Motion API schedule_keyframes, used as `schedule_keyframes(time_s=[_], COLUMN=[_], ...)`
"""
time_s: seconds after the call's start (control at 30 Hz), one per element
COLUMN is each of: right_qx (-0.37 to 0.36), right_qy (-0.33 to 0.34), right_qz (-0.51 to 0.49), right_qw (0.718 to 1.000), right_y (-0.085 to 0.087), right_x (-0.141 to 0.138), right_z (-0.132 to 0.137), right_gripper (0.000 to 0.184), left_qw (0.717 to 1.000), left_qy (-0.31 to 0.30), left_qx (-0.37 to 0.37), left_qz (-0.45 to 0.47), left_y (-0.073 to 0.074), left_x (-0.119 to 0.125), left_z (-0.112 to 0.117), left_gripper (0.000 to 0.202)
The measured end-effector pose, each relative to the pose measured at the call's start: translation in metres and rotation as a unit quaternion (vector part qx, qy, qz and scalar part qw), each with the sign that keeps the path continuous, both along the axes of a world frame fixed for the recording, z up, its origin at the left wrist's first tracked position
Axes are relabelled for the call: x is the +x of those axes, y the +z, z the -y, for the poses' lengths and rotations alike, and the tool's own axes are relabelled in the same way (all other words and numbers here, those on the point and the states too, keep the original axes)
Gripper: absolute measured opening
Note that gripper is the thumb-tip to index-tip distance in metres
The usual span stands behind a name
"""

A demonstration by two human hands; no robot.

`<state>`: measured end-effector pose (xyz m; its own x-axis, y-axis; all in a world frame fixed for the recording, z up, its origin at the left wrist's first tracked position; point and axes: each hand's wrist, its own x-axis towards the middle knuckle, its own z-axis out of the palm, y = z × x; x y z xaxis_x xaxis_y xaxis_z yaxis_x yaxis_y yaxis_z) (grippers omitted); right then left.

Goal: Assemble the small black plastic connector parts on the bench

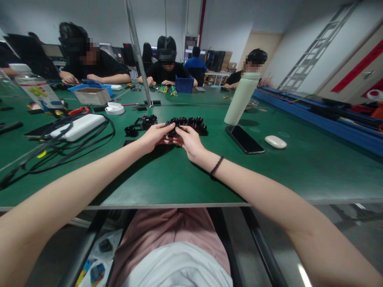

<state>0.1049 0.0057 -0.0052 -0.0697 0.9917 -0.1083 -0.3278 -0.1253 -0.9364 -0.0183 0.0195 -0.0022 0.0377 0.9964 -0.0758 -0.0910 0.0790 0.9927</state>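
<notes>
Both of my hands meet over the green table, closed around a small black part [171, 133] whose exact kind I cannot make out. My left hand [155, 136] grips it from the left, thumb on top and fingers beneath. From the other side my right hand [191, 142] presses it with the thumb, fingers curled under. Right behind the hands lies a cluster of black parts [197, 124] with rounded tops. More black pieces [146, 121] rest just left of my left hand, and a loose black piece [131, 130] sits beside them.
To the right are a phone [244, 139], a pale green bottle [242, 99] and a white oval case [275, 142]. A white power brick [78, 127] with black cables lies left. A metal pole [139, 56] rises behind the parts. Several people sit across the table [185, 179].
</notes>
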Motion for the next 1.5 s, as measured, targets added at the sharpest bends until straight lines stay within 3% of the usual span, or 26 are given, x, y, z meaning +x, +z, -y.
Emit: schedule_keyframes(time_s=[0.73,1.07,1.5], right_qx=[0.006,0.001,-0.009], right_qy=[0.007,0.020,0.005], right_qz=[0.006,0.023,0.006], right_qw=[1.000,1.000,1.000], right_y=[-0.0057,0.0030,0.0008], right_x=[0.0005,0.0000,0.0004], right_z=[-0.0062,0.0010,-0.0002], right_gripper=[0.006,0.008,0.011], left_qw=[1.000,1.000,0.999], left_qy=[0.004,0.004,-0.014], left_qx=[0.006,0.004,0.013], left_qz=[0.001,0.001,-0.026], left_y=[-0.0025,-0.0026,-0.0022], left_x=[-0.0016,-0.0013,-0.0011], left_z=[-0.0028,-0.0028,-0.0027], left_gripper=[0.028,0.024,0.022])
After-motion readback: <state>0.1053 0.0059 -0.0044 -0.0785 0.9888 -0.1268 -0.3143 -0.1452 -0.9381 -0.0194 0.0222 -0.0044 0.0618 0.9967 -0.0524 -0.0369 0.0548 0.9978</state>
